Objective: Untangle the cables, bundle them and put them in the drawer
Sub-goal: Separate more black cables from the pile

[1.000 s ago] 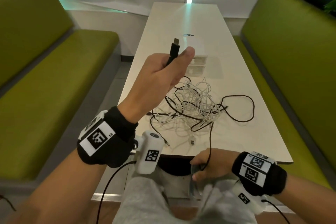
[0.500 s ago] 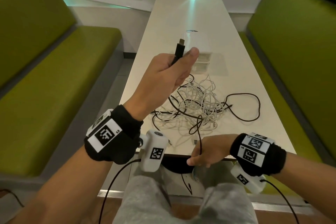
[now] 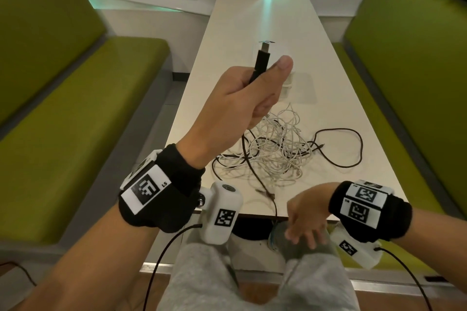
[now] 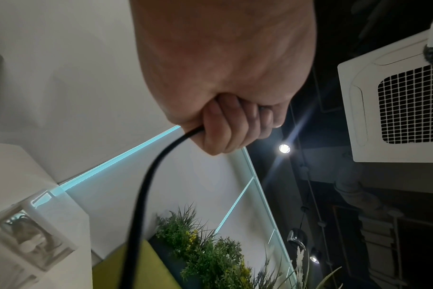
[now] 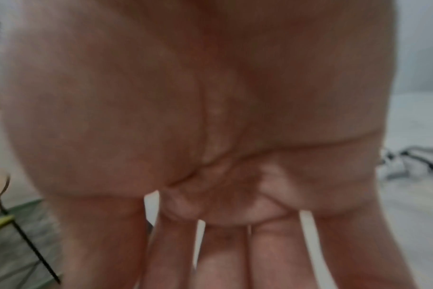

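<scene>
My left hand (image 3: 252, 91) is raised over the white table (image 3: 265, 20) and grips the black cable (image 3: 255, 171) just below its plug (image 3: 262, 60), which points up. In the left wrist view the black cable (image 4: 146, 185) runs down out of my left hand's (image 4: 230, 121) curled fingers. It drops through a tangle of white cables (image 3: 275, 151) and over the table's front edge. A loop of it (image 3: 353, 146) lies to the right. My right hand (image 3: 305, 214) is at the front edge with its fingers spread and holds nothing. The right wrist view shows my right hand (image 5: 223, 195) with straight fingers.
A small clear drawer box (image 3: 300, 86) stands on the table behind my left hand, seen also as the clear box (image 4: 30, 240). Green benches (image 3: 88, 121) flank the table on both sides. My knees in grey trousers (image 3: 202, 272) are below the front edge.
My right hand has let go of the black cable at the table's edge and spread its fingers. My left hand keeps hold of the plug end, still raised.
</scene>
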`<move>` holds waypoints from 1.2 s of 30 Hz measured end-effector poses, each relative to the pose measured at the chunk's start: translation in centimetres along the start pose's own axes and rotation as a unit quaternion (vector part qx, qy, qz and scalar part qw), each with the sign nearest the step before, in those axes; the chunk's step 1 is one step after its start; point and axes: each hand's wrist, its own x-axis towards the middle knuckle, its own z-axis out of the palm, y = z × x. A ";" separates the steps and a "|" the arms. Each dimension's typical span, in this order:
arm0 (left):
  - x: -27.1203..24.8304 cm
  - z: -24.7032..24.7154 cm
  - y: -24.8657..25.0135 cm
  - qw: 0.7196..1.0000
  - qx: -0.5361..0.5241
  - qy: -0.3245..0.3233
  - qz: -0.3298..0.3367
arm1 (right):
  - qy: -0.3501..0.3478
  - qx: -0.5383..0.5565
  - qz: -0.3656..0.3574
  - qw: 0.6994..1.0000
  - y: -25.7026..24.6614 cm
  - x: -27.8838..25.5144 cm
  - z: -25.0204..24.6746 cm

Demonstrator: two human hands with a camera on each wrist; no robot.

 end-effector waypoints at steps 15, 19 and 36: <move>-0.4 -3.2 -2.8 0.999 -0.037 0.037 -0.012 | 0.354 -0.065 -0.150 0.921 -4.5 2.3 -3.2; -1.2 -3.4 -4.0 0.998 -0.001 0.052 -0.038 | 0.389 -0.107 -0.115 0.908 -6.9 5.1 -4.1; 0.4 -2.4 -8.0 0.949 0.307 0.051 -0.053 | 0.563 0.359 -0.364 0.650 -1.5 -8.7 -8.4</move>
